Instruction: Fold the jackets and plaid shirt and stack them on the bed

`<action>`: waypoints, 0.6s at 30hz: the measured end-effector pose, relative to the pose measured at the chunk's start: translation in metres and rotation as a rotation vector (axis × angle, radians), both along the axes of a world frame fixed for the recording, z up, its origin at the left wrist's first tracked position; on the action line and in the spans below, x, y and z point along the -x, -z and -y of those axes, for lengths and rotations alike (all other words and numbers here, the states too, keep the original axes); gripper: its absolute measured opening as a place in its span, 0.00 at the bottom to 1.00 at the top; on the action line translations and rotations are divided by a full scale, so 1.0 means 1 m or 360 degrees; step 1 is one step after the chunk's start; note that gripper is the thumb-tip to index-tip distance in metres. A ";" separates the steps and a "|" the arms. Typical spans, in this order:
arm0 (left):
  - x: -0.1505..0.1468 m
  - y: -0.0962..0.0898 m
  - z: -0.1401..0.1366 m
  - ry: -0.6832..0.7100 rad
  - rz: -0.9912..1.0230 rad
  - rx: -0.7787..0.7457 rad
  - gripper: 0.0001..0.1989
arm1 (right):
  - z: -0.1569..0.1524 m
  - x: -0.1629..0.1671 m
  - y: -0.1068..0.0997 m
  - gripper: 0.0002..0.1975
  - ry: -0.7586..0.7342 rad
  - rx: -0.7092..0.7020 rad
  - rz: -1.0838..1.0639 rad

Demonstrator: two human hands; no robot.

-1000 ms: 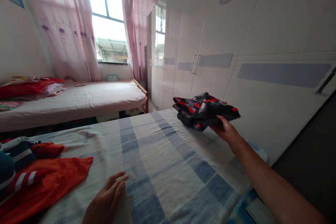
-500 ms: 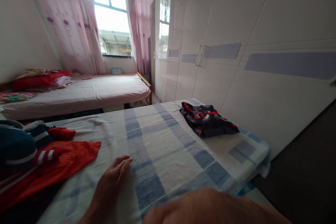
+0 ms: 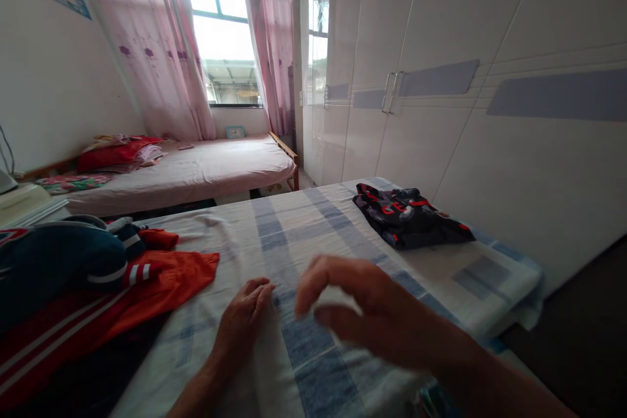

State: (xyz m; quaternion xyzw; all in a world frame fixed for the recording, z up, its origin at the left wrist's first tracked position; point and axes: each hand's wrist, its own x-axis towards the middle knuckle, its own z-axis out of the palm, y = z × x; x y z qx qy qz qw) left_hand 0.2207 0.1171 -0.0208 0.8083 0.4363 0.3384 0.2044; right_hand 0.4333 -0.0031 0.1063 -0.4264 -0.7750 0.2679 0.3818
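Note:
My left hand [image 3: 245, 313] rests on the checked bedsheet [image 3: 313, 343], fingers extended and lying flat, holding nothing. Above the sheet, my right hand [image 3: 367, 300] hovers with its fingers curved and the thumb apart, nothing between them. Beyond it, near the far right edge of the bed, lies a folded black garment [image 3: 411, 219] with red lettering. To the left of my left hand is a heap of clothes: an orange-red garment [image 3: 181, 281] with white stripes, and a dark teal garment [image 3: 68, 251] on top of it.
A second bed [image 3: 230, 166] with a pink sheet stands by the window, red bedding [image 3: 120, 153] piled at its left. White wardrobe doors [image 3: 441, 144] line the right side. A small clock [image 3: 235, 132] sits near the window.
My right hand has risen from the bottom edge into view over the sheet. My left hand stays on the sheet. The view has shifted somewhat to the left.

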 end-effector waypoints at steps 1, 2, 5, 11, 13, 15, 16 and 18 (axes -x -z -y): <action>0.000 0.000 0.000 0.0011 -0.0013 0.0023 0.22 | -0.016 -0.016 0.008 0.11 0.0336 -0.0082 0.0186; 0.000 -0.001 0.000 0.0023 -0.0033 0.0051 0.23 | -0.032 -0.035 0.020 0.10 0.0702 -0.0153 0.0420; 0.000 -0.002 0.000 0.0038 -0.0077 0.0104 0.24 | -0.070 -0.098 0.067 0.12 0.1305 -0.0094 0.1258; 0.001 0.001 -0.002 0.0038 -0.0139 0.0124 0.24 | -0.079 -0.168 0.116 0.15 0.1465 -0.0284 0.1996; 0.001 0.001 -0.003 0.0046 -0.0149 0.0113 0.24 | -0.074 -0.173 0.115 0.14 0.1404 -0.0308 0.2009; 0.002 0.002 -0.003 0.0055 -0.0156 0.0107 0.24 | -0.069 -0.176 0.111 0.12 0.1317 -0.0327 0.1943; 0.002 0.002 -0.004 0.0056 -0.0160 0.0104 0.24 | -0.067 -0.177 0.109 0.11 0.1300 -0.0342 0.1865; 0.003 0.003 -0.005 0.0051 -0.0172 0.0094 0.24 | -0.067 -0.180 0.105 0.09 0.1366 -0.0379 0.1666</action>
